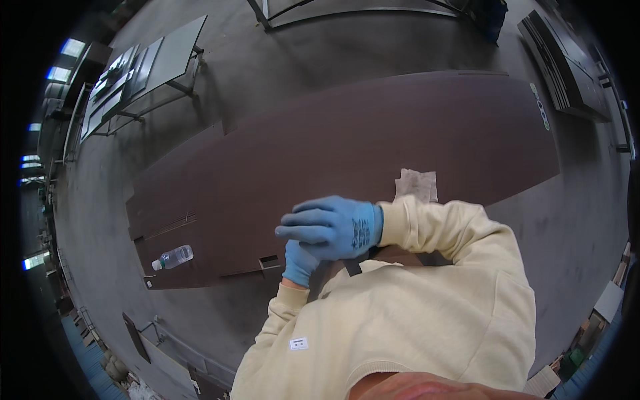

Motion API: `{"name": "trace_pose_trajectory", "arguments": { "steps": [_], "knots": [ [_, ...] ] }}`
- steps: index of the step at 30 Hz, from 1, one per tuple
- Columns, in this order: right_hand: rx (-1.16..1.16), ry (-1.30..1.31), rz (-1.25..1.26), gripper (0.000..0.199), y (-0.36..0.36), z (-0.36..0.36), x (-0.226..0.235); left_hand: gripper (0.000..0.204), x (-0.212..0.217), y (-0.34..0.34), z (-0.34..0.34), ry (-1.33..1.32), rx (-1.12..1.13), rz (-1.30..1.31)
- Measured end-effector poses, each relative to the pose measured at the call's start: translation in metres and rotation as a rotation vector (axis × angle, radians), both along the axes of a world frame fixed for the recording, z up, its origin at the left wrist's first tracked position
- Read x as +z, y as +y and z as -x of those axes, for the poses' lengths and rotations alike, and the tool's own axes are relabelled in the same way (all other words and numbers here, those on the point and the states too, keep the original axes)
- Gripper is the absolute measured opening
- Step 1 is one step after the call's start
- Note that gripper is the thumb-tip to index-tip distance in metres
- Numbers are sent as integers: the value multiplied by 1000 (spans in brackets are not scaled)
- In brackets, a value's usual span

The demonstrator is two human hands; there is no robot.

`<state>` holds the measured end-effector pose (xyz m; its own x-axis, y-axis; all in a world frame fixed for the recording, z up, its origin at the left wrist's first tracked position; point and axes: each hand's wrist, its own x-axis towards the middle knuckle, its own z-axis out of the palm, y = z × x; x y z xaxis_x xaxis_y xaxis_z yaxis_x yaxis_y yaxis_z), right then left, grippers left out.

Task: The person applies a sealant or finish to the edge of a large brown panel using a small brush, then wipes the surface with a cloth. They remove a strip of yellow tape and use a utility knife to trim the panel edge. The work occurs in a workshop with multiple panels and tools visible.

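My right hand [331,227], in a blue work glove, crosses in front of my chest with its fingers stretched to the left and somewhat apart. Nothing shows in its fingers. Under and beside it is my left hand [299,265], in a matching glove; its fingers are hidden behind the right hand. The gloves overlap and seem to touch. Beyond my hands lies a large dark brown panel [320,147]. A crumpled, pale cloth or paper sheet [417,183] rests on it near my right forearm.
A clear plastic bottle [176,257] lies on the panel's left end, near a small rectangular cutout [269,262]. A metal-legged table [175,53] with flat sheets stands far left. Stacked panels [560,63] are far right, and a metal frame [360,11] stands at the back.
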<state>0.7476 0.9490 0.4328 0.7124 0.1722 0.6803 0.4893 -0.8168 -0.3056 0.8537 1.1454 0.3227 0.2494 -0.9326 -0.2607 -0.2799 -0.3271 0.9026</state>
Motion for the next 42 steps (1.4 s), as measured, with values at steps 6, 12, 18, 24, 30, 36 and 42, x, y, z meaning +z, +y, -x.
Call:
{"name": "trace_pose_trajectory", "arguments": {
  "steps": [6, 12, 18, 24, 30, 36, 42],
  "knots": [
    [-876, 356, 29, 70, -311, -96, -5, 61, -26, -14, 32, 1331, 870, -162],
    [-858, -201, -267, 51, -336, -106, -82, 63, -36, -19, 34, 1273, 925, -172],
    [-261, 143, -1484, 49, -223, -91, -95, 65, -16, -74, 19, 1171, 946, -80],
    [-94, 582, -236, 59, -102, -51, -100, 56, -3, -140, -29, 1269, 861, 380],
    [-470, 280, -383, 64, -96, -60, -99, 34, -5, -153, 0, 1770, 1057, 118],
    [56, 513, -354, 44, -84, -61, -100, 74, 4, -118, -8, 1799, 716, 368],
    [416, -118, 175, 62, -111, -81, -31, 73, -6, -69, -18, 1047, 648, 227]
  ]
}}
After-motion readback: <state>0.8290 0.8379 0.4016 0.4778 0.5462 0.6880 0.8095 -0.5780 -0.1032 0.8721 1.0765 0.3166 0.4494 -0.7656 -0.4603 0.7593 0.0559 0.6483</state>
